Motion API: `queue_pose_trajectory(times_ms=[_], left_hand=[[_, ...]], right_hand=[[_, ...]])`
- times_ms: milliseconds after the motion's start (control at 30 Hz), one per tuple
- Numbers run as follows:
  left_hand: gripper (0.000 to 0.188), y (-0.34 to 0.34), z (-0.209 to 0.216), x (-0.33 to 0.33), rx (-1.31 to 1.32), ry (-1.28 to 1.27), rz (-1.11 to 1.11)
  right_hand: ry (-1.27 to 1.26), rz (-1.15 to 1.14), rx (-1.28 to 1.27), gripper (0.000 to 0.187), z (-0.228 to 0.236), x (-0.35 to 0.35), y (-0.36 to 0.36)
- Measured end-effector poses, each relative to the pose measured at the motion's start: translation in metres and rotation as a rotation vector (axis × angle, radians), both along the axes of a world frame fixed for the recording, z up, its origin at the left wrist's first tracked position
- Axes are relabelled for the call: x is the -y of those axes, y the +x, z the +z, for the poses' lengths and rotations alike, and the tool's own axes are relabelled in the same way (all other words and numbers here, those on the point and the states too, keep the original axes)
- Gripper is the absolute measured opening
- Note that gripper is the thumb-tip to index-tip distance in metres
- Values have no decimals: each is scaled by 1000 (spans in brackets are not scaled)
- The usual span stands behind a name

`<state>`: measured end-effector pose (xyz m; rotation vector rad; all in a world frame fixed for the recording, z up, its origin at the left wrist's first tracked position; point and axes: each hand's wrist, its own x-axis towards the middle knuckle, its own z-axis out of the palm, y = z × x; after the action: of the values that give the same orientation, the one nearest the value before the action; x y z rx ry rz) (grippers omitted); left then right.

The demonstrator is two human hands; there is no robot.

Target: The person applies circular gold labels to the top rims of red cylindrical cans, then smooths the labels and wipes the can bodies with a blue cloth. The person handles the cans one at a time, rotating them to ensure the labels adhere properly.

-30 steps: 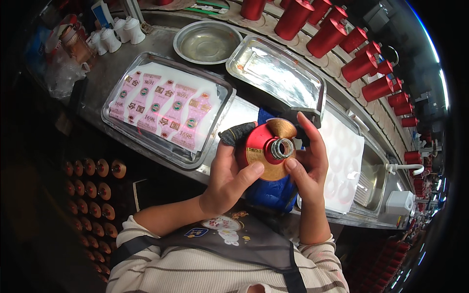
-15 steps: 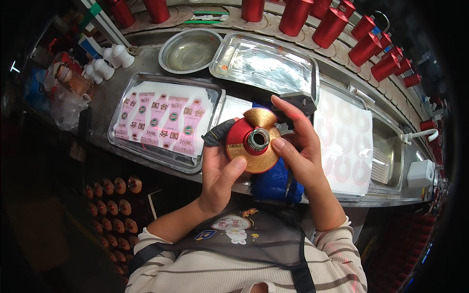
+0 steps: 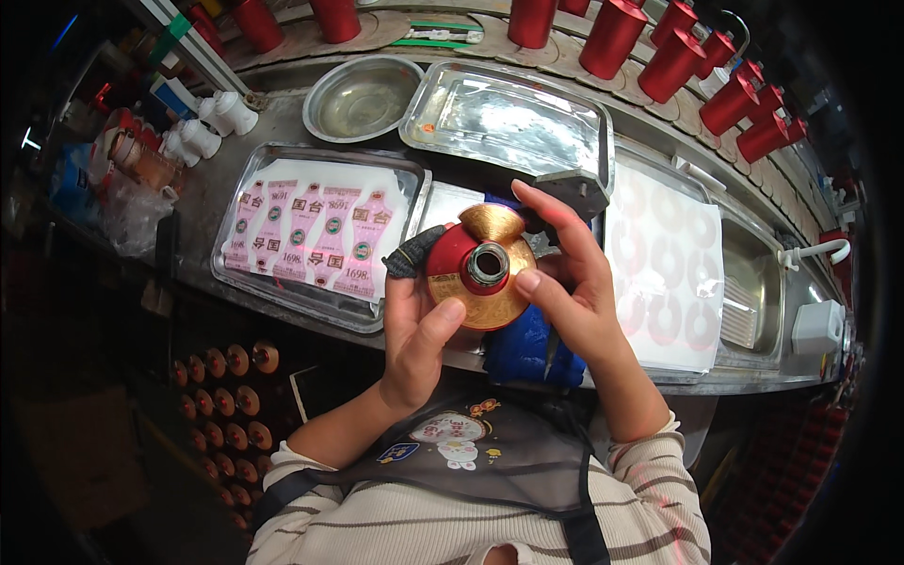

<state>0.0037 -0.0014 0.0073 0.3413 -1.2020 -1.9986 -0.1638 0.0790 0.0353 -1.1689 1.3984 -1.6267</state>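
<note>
A red bottle is tipped so that its open glass mouth faces me. Gold foil covers the shoulder below the neck, and a fan-shaped gold piece stands out above it. My left hand grips the bottle's left side, thumb on the gold edge. Dark grey fabric wraps one of its fingers. From the right, my right hand closes round the bottle, its thumb pressed on the gold foil and index finger raised. Under the bottle lies blue cloth; the bottle's lower body is hidden.
A tray with pink labels stands left. Behind are a metal bowl and a shiny tray. To the right are a white sheet with ring shapes and a sink. Red bottles stand on a conveyor.
The bottles on the conveyor have shifted to the right. My hands and the held bottle have moved slightly left in view, and the grip looks the same.
</note>
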Motion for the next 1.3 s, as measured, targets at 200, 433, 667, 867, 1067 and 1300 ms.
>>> queue_pose_trajectory(times_ms=[200, 433, 667, 867, 1067, 1300], left_hand=[[64, -3, 2, 0, 8, -1, -11], [65, -1, 3, 2, 35, -9, -11], [76, 20, -26, -10, 192, -731, 294], [71, 16, -43, 3, 279, -912, 441], [56, 13, -31, 13, 310, -852, 479], [47, 23, -20, -16, 485, -1016, 557]], right_hand=[[-38, -39, -59, 69, -7, 1, 3], [9, -24, -73, 68, -3, -2, 4], [23, -39, -168, 73, -3, -3, 5], [-19, -62, -235, 77, -8, 0, 3], [-22, -60, -214, 80, -10, 2, 3], [-87, -46, -84, 75, -11, 6, 9]])
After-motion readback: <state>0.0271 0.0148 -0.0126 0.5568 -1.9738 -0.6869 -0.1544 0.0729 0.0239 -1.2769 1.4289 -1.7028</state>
